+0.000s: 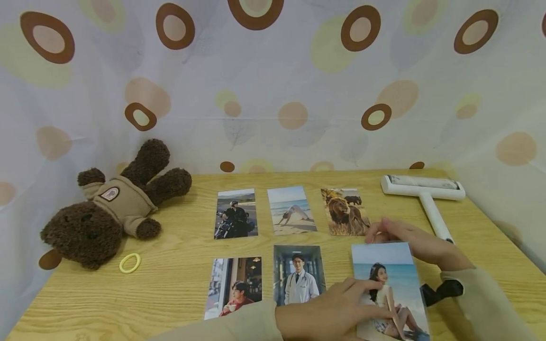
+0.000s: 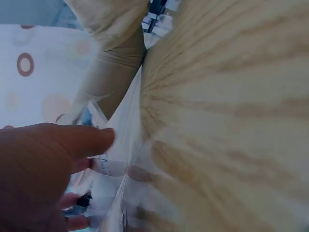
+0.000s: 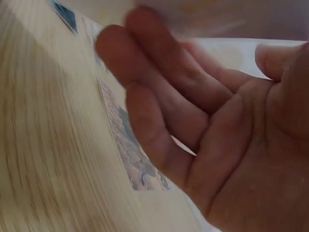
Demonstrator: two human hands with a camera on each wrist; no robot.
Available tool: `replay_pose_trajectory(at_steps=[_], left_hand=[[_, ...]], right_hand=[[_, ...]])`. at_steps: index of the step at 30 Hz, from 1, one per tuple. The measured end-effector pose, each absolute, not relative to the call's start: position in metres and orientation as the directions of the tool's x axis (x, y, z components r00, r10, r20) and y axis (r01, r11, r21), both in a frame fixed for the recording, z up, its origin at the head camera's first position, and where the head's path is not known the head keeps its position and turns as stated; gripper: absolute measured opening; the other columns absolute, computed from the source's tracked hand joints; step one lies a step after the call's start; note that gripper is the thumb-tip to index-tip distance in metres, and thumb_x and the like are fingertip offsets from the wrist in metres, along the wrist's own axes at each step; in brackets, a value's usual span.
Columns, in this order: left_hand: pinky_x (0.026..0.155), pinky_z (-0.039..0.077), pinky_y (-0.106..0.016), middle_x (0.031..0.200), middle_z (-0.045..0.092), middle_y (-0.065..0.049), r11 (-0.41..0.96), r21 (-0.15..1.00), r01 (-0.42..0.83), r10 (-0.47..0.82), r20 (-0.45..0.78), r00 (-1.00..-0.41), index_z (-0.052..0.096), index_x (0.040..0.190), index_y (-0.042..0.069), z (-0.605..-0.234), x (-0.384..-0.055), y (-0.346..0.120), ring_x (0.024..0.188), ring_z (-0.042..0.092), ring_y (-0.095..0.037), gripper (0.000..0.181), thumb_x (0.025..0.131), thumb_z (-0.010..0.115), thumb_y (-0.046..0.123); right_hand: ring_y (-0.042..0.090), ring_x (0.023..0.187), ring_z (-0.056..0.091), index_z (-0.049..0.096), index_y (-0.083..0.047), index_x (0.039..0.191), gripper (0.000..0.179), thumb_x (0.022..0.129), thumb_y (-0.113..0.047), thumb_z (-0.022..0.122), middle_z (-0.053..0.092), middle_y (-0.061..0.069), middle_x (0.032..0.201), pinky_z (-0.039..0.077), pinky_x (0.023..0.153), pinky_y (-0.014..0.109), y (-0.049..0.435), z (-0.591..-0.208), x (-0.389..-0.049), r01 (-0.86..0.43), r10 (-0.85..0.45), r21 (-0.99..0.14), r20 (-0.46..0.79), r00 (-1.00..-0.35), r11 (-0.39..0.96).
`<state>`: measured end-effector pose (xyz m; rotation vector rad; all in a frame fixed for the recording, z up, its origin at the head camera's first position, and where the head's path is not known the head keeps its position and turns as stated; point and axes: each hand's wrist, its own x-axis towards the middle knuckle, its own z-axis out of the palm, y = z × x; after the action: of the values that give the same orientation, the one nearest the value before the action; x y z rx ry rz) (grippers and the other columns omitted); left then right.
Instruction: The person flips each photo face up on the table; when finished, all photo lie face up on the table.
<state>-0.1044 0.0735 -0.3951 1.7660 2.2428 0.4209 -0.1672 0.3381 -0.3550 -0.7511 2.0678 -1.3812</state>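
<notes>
A photo of a seated person by the sea point(image 1: 396, 265) is raised at the front right, facing the head camera. My left hand point(image 1: 328, 308) holds it, fingers across its front from the left. In the left wrist view, the left hand point(image 2: 43, 159) has its thumb extended beside a glossy, see-through surface. My right hand point(image 1: 418, 241) is behind the photo's upper right edge, which partly hides it. In the right wrist view, the right hand point(image 3: 193, 106) has gently bent fingers under a pale sheet point(image 3: 241, 19). The lion photo point(image 1: 345, 213) lies close by.
Photos of a motorcyclist point(image 1: 235, 213), a beach stretch point(image 1: 292, 210), a cafe point(image 1: 234, 286) and a doctor point(image 1: 298, 274) lie on the wooden table point(image 1: 179, 279). Left are a brown teddy bear point(image 1: 123, 199) and yellow ring point(image 1: 130, 263). A white lint roller point(image 1: 426, 189) is at the right.
</notes>
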Motion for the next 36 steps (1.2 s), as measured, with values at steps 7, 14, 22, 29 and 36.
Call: replay_pose_trajectory(at_steps=[7,14,22,29,36], left_hand=[[0.114,0.027,-0.029,0.161,0.012,0.003,0.275,0.239,0.931,0.957,-0.16,-0.242,0.026,0.152,0.035,-0.398,-0.106,0.067,0.145,0.019,-0.011,0.061,0.097,0.045,0.051],[0.112,0.031,-0.03,0.159,0.018,0.007,0.32,0.144,0.937,0.942,-0.153,-0.298,0.028,0.15,0.04,-0.398,-0.106,0.066,0.142,0.026,-0.011,0.054,0.099,0.043,0.049],[0.111,0.033,-0.029,0.158,0.021,0.009,0.344,0.136,0.929,0.934,-0.151,-0.324,0.032,0.148,0.041,-0.397,-0.107,0.065,0.141,0.029,-0.01,0.049,0.101,0.042,0.047],[0.11,0.034,-0.029,0.158,0.022,0.011,0.351,0.146,0.925,0.932,-0.149,-0.33,0.035,0.147,0.041,-0.397,-0.109,0.066,0.141,0.029,-0.009,0.046,0.101,0.042,0.045],[0.108,0.035,-0.028,0.157,0.025,0.009,0.342,0.16,0.926,0.938,-0.115,-0.326,0.038,0.146,0.039,-0.399,-0.109,0.065,0.14,0.031,-0.01,0.045,0.101,0.044,0.043]], right_hand=[[-0.004,0.114,0.053,0.059,-0.007,0.129,0.034,0.106,-0.017,0.036,0.055,0.02,0.133,0.048,0.091,0.029,0.345,-0.363,-0.169,-0.228,-0.655,-0.813,-0.229,-0.72,0.536],[0.0,0.082,0.059,0.066,-0.009,0.104,0.013,0.093,-0.006,0.061,0.067,-0.004,0.094,0.049,0.068,0.023,0.329,-0.373,-0.171,-0.496,-0.675,-0.695,0.02,-0.738,0.521],[0.005,0.079,0.058,0.065,-0.013,0.09,0.01,0.085,-0.009,0.072,0.06,-0.005,0.086,0.052,0.069,0.027,0.31,-0.381,-0.167,-0.554,-0.595,-0.484,0.083,-0.8,0.677],[0.006,0.076,0.05,0.066,-0.012,0.086,0.01,0.083,-0.01,0.074,0.055,-0.004,0.085,0.047,0.066,0.027,0.308,-0.383,-0.165,-0.524,-0.551,-0.414,0.062,-0.832,0.744],[0.007,0.071,0.038,0.055,-0.013,0.079,0.023,0.079,-0.009,0.078,0.041,-0.002,0.082,0.038,0.061,0.023,0.306,-0.384,-0.164,-0.509,-0.505,-0.341,0.108,-0.856,0.791]])
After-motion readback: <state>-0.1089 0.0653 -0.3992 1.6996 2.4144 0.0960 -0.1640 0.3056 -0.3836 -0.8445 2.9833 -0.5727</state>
